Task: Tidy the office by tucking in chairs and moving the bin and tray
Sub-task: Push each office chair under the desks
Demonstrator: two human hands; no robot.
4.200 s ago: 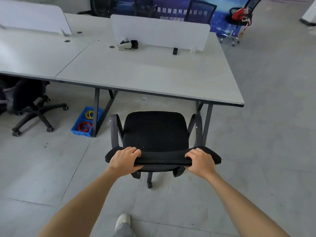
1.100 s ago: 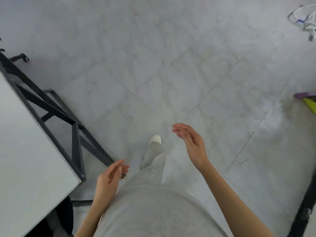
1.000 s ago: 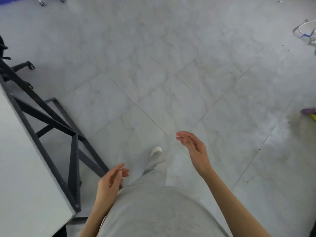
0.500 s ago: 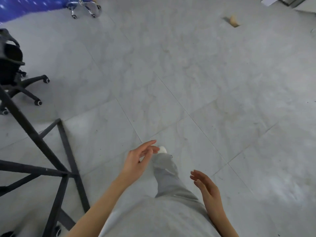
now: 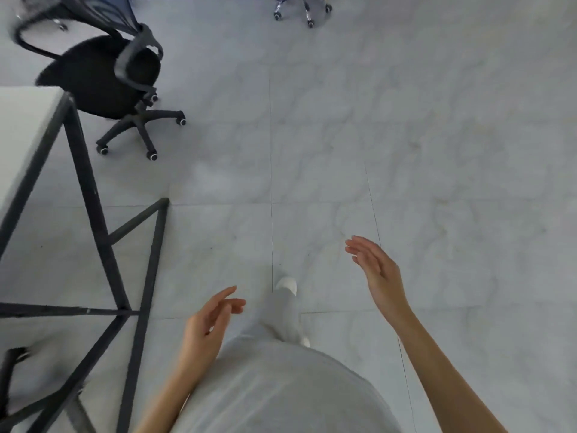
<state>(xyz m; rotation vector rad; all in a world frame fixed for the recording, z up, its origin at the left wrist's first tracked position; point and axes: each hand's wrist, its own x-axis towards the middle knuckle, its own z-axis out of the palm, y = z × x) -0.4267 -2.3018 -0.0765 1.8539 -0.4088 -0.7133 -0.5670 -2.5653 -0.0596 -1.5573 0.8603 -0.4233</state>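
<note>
A black office chair (image 5: 103,76) with a mesh back and grey armrests stands at the upper left, pulled out beyond the end of the white desk (image 5: 22,126). My left hand (image 5: 207,323) hangs low in front of my body with relaxed fingers and holds nothing. My right hand (image 5: 376,273) is raised a little further out over the floor, fingers loosely straight, also with nothing in it. Both hands are well short of the chair. No bin or tray is in view.
The desk's black metal leg frame (image 5: 103,245) spreads over the floor at the left. A chrome chair base (image 5: 301,9) on castors shows at the top edge. Grey marble-look floor tiles (image 5: 406,135) fill the middle and right. My white shoe (image 5: 285,284) steps forward.
I let go of the first chair and walked round the desk end. The view swung left, bringing the black mesh chair into sight. My right hand has risen.
</note>
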